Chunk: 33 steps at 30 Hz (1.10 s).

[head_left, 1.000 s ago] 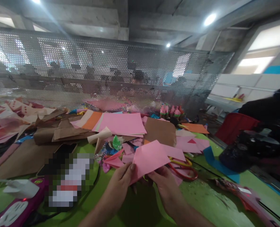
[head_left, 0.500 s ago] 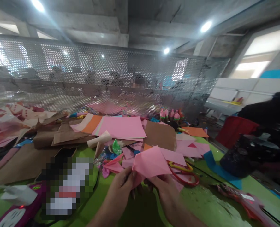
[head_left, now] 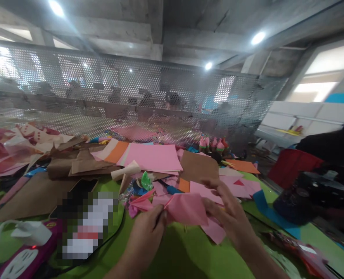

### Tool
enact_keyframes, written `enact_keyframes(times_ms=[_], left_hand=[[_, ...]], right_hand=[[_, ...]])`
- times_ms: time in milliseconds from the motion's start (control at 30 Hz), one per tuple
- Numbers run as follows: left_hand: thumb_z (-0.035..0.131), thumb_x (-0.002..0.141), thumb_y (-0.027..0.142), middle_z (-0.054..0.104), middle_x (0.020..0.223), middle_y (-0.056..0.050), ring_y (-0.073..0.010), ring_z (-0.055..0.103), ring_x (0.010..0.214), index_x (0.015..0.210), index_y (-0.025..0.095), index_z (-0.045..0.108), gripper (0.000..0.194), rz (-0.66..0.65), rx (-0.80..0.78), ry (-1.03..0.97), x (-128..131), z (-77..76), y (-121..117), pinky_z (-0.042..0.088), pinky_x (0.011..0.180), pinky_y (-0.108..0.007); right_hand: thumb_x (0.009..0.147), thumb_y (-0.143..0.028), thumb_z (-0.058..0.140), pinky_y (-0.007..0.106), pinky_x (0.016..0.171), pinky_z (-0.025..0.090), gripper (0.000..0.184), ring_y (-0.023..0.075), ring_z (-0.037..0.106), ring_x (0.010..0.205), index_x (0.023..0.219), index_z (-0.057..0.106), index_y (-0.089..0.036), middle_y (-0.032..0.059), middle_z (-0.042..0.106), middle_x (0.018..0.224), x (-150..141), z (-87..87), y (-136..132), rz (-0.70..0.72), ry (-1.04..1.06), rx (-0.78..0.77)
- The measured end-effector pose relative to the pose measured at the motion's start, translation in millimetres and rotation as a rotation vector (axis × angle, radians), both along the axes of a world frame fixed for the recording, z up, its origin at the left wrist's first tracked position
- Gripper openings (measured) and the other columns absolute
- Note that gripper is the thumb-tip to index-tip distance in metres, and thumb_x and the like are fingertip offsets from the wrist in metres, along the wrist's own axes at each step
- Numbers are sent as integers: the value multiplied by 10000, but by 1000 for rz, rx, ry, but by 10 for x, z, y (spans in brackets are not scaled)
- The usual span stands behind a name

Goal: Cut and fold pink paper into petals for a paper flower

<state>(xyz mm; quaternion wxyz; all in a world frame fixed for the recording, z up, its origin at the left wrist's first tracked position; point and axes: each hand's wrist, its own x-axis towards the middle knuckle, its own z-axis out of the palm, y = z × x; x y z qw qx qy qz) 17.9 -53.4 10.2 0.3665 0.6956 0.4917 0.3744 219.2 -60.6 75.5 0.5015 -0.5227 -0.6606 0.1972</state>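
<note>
The left hand (head_left: 150, 228) pinches one end of a curled sheet of pink paper (head_left: 186, 209) between thumb and fingers, holding it just above the green desk (head_left: 172, 255). The right hand (head_left: 231, 213) is spread, fingers apart, at the other end of the pink paper; whether the fingertips touch it is hard to tell. Close around the two hands lie loose pink scraps (head_left: 214, 231), an orange piece (head_left: 184, 185) and a green foil wrapper (head_left: 146, 181). Beyond them are a brown sheet (head_left: 201, 166) and a stack of pink sheets (head_left: 152, 157). Left of the left hand sit a dark phone (head_left: 84, 190) and a purple power strip (head_left: 26, 255) with a white plug (head_left: 32, 232) in it. A blue strip (head_left: 276, 215) lies to the right. A perforated metal screen (head_left: 116, 93) stands behind the desk.
</note>
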Motion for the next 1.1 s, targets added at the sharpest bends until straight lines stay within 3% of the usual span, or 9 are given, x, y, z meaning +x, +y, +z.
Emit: enact_keyframes(times_ms=[100,233,300,400,767,1100], left_hand=[[373,907,234,632,662,-36,-178,549,576,789,201,583,244,-49,93,217,-4,53,-26,244,533,-266],[405,864,167,686,697,-83,-214,610,615,783,191,608,219,-95,206,378,-1,107,-44,228,529,-282],[417,843,142,699,720,-93,-224,630,652,788,189,618,213,-126,233,385,-11,113,-39,240,534,-282],[421,827,122,701,735,-75,-210,625,653,831,195,626,218,-156,221,320,-43,91,-15,262,535,-271],[425,923,324,635,681,1,-164,574,650,827,202,583,222,-189,-35,-99,-157,82,43,361,590,-248],[537,864,297,652,833,-41,-176,593,759,901,180,597,137,-198,-2,-203,-209,11,116,419,653,-266]], right_hand=[[766,-416,720,379,941,360,391,288,502,1120,1126,642,-285,69,632,1174,-103,111,-18,179,-406,37],[757,-392,741,347,812,392,265,260,571,941,981,705,-255,54,703,964,-284,71,35,265,-565,-8],[763,-368,739,314,727,394,146,230,588,828,831,719,-240,30,704,819,-307,34,81,255,-553,-62],[780,-334,719,279,650,390,122,202,598,743,718,713,-229,11,687,731,-278,3,136,248,-472,-123],[738,-355,731,275,634,415,156,201,595,706,695,708,-208,17,675,719,-174,-88,158,198,-236,-201],[745,-333,700,286,635,443,154,199,601,683,702,694,-185,20,673,696,-45,-130,165,188,-161,-275]])
